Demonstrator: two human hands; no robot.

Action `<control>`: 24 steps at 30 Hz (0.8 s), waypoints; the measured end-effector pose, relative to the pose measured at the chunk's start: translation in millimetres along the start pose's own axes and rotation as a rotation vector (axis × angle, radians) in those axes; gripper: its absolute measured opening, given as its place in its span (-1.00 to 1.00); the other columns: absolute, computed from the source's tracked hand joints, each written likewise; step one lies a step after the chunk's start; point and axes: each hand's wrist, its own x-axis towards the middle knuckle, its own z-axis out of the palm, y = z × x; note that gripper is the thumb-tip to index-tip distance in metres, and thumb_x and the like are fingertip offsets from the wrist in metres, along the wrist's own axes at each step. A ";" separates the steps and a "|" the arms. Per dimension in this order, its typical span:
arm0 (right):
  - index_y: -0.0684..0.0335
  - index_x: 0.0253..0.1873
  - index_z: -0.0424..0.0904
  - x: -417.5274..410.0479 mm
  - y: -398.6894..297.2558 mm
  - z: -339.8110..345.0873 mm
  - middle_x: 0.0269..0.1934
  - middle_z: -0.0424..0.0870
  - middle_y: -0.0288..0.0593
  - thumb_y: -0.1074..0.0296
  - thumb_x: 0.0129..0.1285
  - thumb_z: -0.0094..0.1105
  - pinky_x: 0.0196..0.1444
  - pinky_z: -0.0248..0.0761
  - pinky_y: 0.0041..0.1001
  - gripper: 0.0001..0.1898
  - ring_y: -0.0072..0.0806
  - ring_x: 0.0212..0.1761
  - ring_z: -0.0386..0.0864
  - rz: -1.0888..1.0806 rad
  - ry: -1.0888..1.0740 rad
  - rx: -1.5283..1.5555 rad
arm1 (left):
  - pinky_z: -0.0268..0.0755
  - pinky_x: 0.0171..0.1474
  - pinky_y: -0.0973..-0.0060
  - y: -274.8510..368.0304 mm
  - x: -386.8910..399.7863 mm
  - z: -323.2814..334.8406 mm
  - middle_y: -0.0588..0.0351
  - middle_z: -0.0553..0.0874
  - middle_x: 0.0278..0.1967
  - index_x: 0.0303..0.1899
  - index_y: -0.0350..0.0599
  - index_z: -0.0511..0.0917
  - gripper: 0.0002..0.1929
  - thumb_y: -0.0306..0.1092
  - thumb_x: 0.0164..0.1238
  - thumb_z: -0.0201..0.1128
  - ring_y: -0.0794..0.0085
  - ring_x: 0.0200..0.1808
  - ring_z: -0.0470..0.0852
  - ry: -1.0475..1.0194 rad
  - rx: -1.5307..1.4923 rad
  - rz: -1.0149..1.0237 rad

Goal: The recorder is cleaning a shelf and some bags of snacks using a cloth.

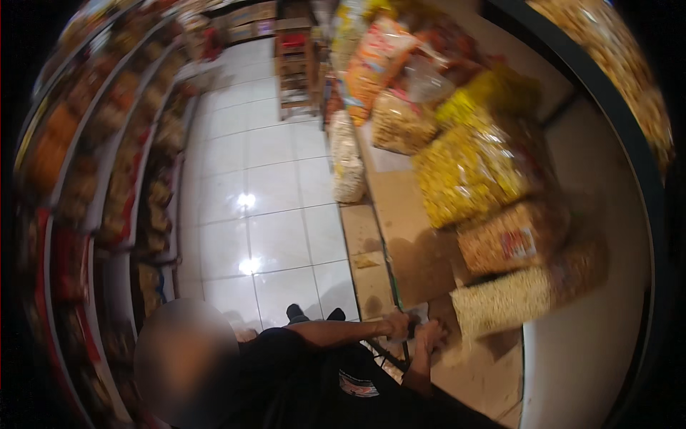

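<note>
My left hand (pixel 396 325) and my right hand (pixel 431 336) are close together at the near end of a cardboard-covered platform (pixel 412 193). Both are blurred by motion. A small dark object (pixel 414 323) shows between them; which hand holds it, if either, cannot be told. Just beyond it is a pale, clear-looking scrap (pixel 418 311), perhaps plastic. Thin dark bars (pixel 405 351) stand below my hands. To the right of my right hand lies a long bag of pale snacks (pixel 501 303).
Bags of orange snacks (pixel 487 238) and yellow snacks (pixel 455 174) line the platform. A white bag (pixel 347 155) stands at its aisle edge. Shelves of packets (pixel 123 161) run along the left of the tiled floor (pixel 268 182). A wooden stool (pixel 295 69) stands farther back.
</note>
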 end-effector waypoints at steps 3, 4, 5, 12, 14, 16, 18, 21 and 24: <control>0.25 0.20 0.43 -16.9 -26.3 -28.1 0.29 0.29 -0.01 0.20 -0.02 0.29 0.18 -0.06 0.39 -0.38 0.06 0.34 0.14 -0.077 0.146 -0.012 | 0.46 -0.02 0.16 13.7 -24.4 -51.0 -0.24 0.67 -0.19 0.07 -0.07 0.50 -0.52 -0.34 -0.02 0.14 -0.09 -0.12 0.64 0.105 -0.006 -0.058; 0.25 0.20 0.43 -17.9 -41.1 -26.8 0.29 0.29 -0.01 0.20 -0.02 0.29 0.18 -0.06 0.39 -0.38 0.06 0.34 0.14 -0.163 0.143 -0.044 | 0.44 0.02 0.18 9.1 -30.2 -61.5 -0.23 0.66 -0.15 0.16 -0.06 0.44 -0.45 -0.29 0.02 0.19 -0.06 -0.08 0.63 0.112 0.001 -0.084; 0.25 0.19 0.42 -16.1 -53.1 -25.0 0.29 0.29 -0.01 0.21 -0.02 0.29 0.16 -0.01 0.35 -0.39 0.03 0.34 0.15 -0.222 0.226 -0.044 | 0.42 0.06 0.20 3.0 -40.3 -71.8 -0.21 0.66 -0.11 0.25 -0.06 0.38 -0.38 -0.24 0.05 0.24 -0.02 -0.05 0.62 0.124 0.000 -0.115; 0.28 0.23 0.39 -84.2 -177.3 21.4 0.25 0.35 0.05 0.34 -0.01 0.21 0.08 0.15 0.22 -0.40 -0.03 0.26 0.28 -1.066 0.197 -0.127 | 0.42 0.10 0.22 -92.5 -193.7 -114.3 -0.22 0.63 -0.04 0.12 -0.18 0.48 -0.46 -0.17 0.08 0.23 -0.06 0.04 0.57 0.711 -0.300 -0.507; 0.27 0.24 0.38 -120.1 -201.3 58.5 0.22 0.39 0.04 0.34 0.00 0.20 0.07 0.16 0.23 -0.39 -0.02 0.22 0.35 -1.307 0.078 -0.208 | 0.46 0.06 0.23 -133.8 -249.9 -81.7 -0.22 0.66 -0.10 0.02 -0.23 0.56 -0.53 -0.21 0.03 0.20 -0.07 -0.01 0.60 0.974 -0.336 -0.644; 0.25 0.23 0.40 -164.3 -207.9 101.4 0.13 0.50 0.06 0.31 0.06 0.17 0.10 0.16 0.27 -0.44 0.01 0.15 0.45 -1.416 -0.103 -0.420 | 0.49 0.04 0.21 -171.0 -309.4 -39.0 -0.21 0.68 -0.15 -0.13 -0.25 0.63 -0.61 -0.22 0.01 0.20 -0.08 -0.07 0.63 1.065 -0.430 -0.827; 0.23 0.23 0.41 -195.2 -206.6 135.8 0.11 0.53 0.07 0.29 0.08 0.16 0.13 0.14 0.28 -0.45 -0.01 0.17 0.45 -1.547 -0.205 -0.588 | 0.52 -0.02 0.20 -184.0 -358.6 15.3 -0.19 0.70 -0.22 -0.28 -0.27 0.67 -0.67 -0.19 0.01 0.24 -0.06 -0.14 0.66 1.105 -0.576 -1.015; 0.20 0.23 0.43 -230.3 -203.6 183.8 0.09 0.56 0.09 0.25 0.11 0.17 0.18 0.13 0.27 -0.46 -0.04 0.21 0.44 -1.692 -0.379 -0.859 | 0.56 -0.12 0.23 -175.2 -416.4 105.2 -0.17 0.72 -0.32 -0.32 -0.25 0.68 -0.56 0.01 -0.03 0.43 0.03 -0.22 0.71 1.164 -0.714 -1.291; 0.20 0.24 0.42 -245.6 -207.0 220.7 0.10 0.56 0.09 0.22 0.10 0.21 0.21 0.17 0.19 -0.44 -0.06 0.22 0.45 -1.784 -0.491 -1.075 | 0.57 -0.20 0.27 -139.1 -445.9 175.0 -0.12 0.73 -0.42 -0.36 -0.29 0.66 -0.48 0.08 -0.08 0.48 0.12 -0.32 0.73 1.361 -0.944 -1.485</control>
